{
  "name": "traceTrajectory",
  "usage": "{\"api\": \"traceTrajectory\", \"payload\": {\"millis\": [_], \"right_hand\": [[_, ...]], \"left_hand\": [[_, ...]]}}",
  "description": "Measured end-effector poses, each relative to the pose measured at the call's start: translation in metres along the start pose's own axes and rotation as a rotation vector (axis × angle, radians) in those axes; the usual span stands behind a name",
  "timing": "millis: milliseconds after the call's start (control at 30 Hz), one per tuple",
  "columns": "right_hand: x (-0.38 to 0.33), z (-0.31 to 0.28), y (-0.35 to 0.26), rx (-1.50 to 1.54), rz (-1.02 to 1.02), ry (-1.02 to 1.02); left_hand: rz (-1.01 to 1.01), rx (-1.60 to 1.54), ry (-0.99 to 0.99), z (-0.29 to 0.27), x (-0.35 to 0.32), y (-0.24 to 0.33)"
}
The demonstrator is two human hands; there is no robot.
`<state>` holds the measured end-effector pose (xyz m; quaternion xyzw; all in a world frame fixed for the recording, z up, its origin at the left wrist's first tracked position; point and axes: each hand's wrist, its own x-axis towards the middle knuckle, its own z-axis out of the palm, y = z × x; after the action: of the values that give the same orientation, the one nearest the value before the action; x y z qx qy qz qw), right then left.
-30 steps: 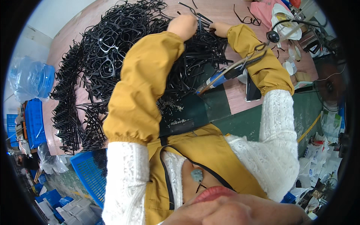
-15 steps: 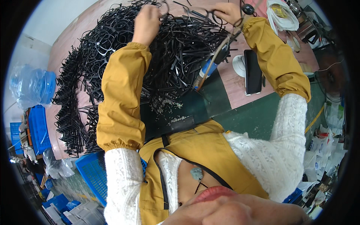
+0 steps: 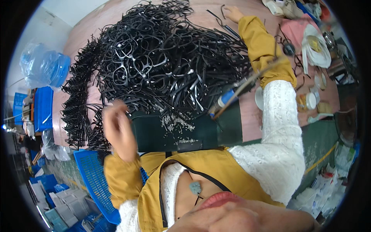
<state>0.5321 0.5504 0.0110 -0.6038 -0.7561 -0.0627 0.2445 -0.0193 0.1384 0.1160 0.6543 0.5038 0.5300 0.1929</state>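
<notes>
- Mustard-yellow apron (image 3: 208,166): worn over your white knitted top (image 3: 247,164), close to the near edge of the table.
- Blue plastic basket (image 3: 91,179): below the table edge, to your left.
- Your left hand (image 3: 120,133): in view just before the near left part of the frames. Blur hides the fingers; whether they are released or grasping something, one cannot tell.
- Dark green mat (image 3: 154,135): on the table (image 3: 251,123) in front of you, strewn with pale shavings (image 3: 177,124).
- Blue-bodied tool (image 3: 226,98): slanting at the right side of the heap, with a thin brown rod (image 3: 247,83) across it in view.
- Black eyeglass frames (image 3: 150,58): a tangled heap beyond the mat, some catching the light; a closely packed row (image 3: 79,92) runs along its left.
- White plastic bag (image 3: 322,48): far right, beside a pink cloth (image 3: 295,29).
- Your right hand (image 3: 234,14): arm outstretched past the heap, fingertips at a thin dark curved piece (image 3: 223,12); one cannot tell whether they pinch it.
</notes>
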Motion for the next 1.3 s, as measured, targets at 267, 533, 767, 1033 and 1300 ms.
{"api": "traceTrajectory", "payload": {"millis": [267, 533, 767, 1033, 1300], "right_hand": [[-0.072, 0.016, -0.056, 0.378, -0.136, -0.595], [-0.151, -0.091, -0.029, -0.022, 0.234, -0.518], [-0.208, -0.097, -0.072, 0.171, 0.019, -0.648], [-0.190, -0.139, -0.081, 0.164, 0.065, -0.515], [-0.192, -0.187, -0.050, 0.027, -0.343, -0.100]], "left_hand": [[-0.262, 0.139, 0.095, 0.007, -0.112, -0.002], [-0.233, 0.039, -0.089, 0.015, -0.103, -0.014], [-0.228, -0.080, -0.083, 0.014, -0.117, 0.002], [0.087, 0.208, -0.069, -0.009, -0.090, -0.054], [0.385, 0.576, -0.152, 0.088, 0.081, -0.049]]}}
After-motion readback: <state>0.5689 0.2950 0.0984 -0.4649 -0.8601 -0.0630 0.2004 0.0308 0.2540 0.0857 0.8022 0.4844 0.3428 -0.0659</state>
